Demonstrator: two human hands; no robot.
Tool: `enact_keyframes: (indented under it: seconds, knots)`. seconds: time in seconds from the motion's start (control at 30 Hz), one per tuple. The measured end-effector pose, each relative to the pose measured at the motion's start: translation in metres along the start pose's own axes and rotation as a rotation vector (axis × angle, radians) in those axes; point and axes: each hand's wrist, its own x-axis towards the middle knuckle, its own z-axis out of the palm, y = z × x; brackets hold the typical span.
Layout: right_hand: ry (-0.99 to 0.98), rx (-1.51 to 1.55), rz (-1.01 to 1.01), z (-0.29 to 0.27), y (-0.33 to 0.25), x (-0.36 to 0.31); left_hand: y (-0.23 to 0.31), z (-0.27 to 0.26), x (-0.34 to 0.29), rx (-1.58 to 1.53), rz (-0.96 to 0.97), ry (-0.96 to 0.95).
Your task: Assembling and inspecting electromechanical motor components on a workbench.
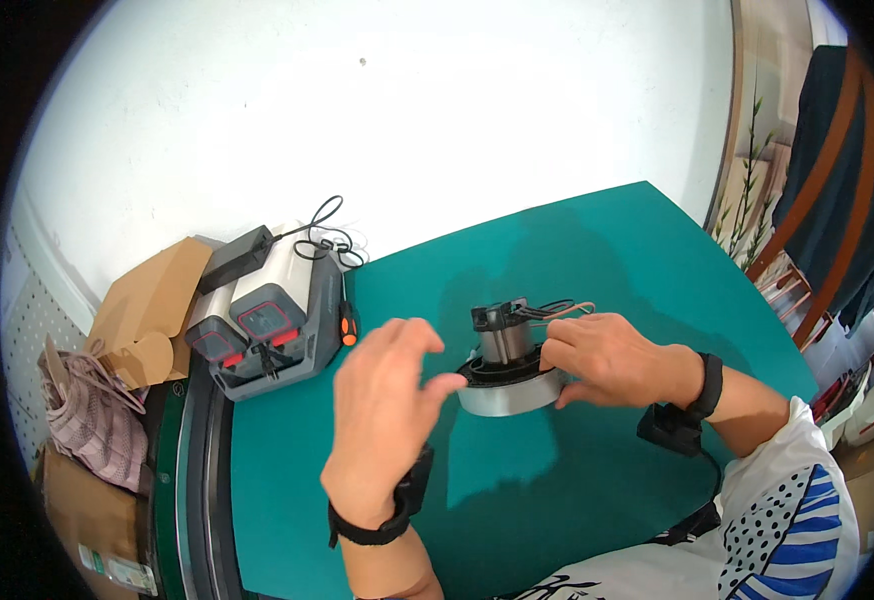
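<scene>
A small electric motor [506, 344] stands upright on a round base with a dark top and a silver metal rim [509, 399]. It is over the middle of the green table. Thin wires [563, 309] run from the black cap at its top toward the right. My right hand [599, 357] grips the right side of the round base, fingers on top and thumb below. To the left, my left hand [385, 405] is raised with thumb and fingers apart and nothing between them. Its thumb tip is right beside the rim; whether it touches cannot be told.
On the green table [337, 480], at the far left, stands a grey case [257, 370] with two boxy devices and a black adapter [237, 257]. An orange-and-black screwdriver [348, 325] lies beside it. An open cardboard box [147, 305] and a pinkish cloth bag [102, 420] are farther left. A white wall [457, 130] rises behind.
</scene>
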Motion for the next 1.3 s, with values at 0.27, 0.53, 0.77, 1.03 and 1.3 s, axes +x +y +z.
enact_keyframes:
  seconds: [0.27,0.53,0.77,1.03,1.3]
  knots:
    - [-0.163,-0.191,-0.112,-0.023,-0.001,0.003,0.008,-0.026,-0.004,0.089,-0.107,0.223]
    - [-0.193,-0.474,0.08,-0.134,0.013,-0.054,0.028,-0.031,-0.01,-0.007,-0.078,0.229]
    - [-0.108,-0.786,0.162,-0.271,0.061,-0.077,0.024,-0.021,-0.006,0.003,-0.11,0.159]
    - [0.159,-1.014,0.083,-0.262,0.172,-0.104,0.037,0.011,0.007,0.104,0.076,0.137]
    - [0.001,-0.794,0.218,-0.132,0.229,-0.077,0.02,0.023,0.0,0.214,-0.074,0.001]
